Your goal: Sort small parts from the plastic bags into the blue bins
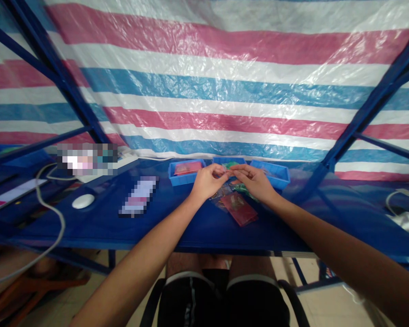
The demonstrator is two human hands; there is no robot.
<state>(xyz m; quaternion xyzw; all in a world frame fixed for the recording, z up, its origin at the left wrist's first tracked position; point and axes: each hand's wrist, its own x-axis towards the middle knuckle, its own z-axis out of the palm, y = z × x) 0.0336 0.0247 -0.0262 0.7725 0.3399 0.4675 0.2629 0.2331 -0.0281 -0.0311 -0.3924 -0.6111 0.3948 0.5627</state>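
My left hand point(207, 180) and my right hand point(255, 180) meet above the blue table, thumbs and fingertips pinched close together. What they hold between them is too small to make out. Just beneath lie clear plastic packets point(220, 193) and a green packet point(245, 190), partly covered by my right hand. A dark red flat pouch or card point(239, 209) with a gold-toned mark rests nearer to me. Behind my hands stand a left blue bin point(181, 180) holding red flat packets point(188, 168), a middle blue bin point(229, 160) with green contents, and a right blue bin point(280, 180).
On the blue table point(177, 227), a blurred-out phone-like object point(138, 196) and a white mouse point(83, 201) lie to the left. A white cable point(51, 204) hangs over the front edge. White cords point(407, 213) lie far right. Blue frame posts and a striped plastic sheet point(225, 91) stand behind.
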